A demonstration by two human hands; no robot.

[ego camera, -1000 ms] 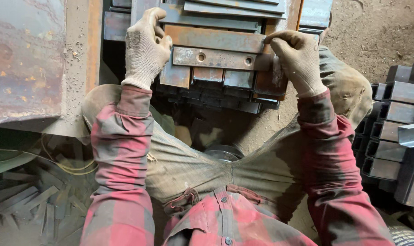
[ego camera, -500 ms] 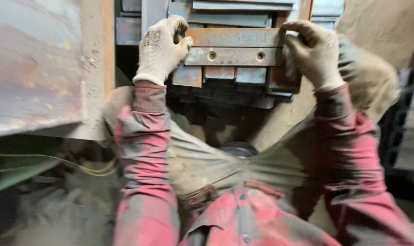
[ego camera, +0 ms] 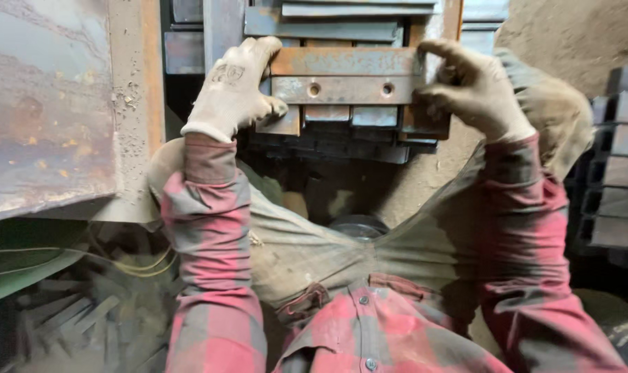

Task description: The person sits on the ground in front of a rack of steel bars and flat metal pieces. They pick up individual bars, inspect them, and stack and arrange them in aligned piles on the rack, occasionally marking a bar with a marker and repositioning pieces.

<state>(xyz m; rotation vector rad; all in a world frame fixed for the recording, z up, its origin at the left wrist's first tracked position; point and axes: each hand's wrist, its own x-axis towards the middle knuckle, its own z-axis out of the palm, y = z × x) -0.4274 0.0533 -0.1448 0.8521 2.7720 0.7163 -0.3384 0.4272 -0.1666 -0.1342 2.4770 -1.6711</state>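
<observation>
The rusty flat steel bar with two round holes (ego camera: 346, 89) lies crosswise on a stack of similar rusted plates (ego camera: 341, 128), in front of the person's knees. Compared with a moment ago it sits much the same, but both hands have settled closer onto its ends, so the grip looks firmer. The left hand (ego camera: 232, 90), in a pale work glove, is curled around the bar's left end with the thumb beneath. The right hand (ego camera: 474, 90), gloved too, pinches the right end between bent fingers and thumb. To the left stands a large rusted steel sheet (ego camera: 48, 103); dark metal blocks (ego camera: 618, 152) are stacked on the right. The person's khaki-trousered knees (ego camera: 549, 103) crowd the space beneath the bar.
</observation>
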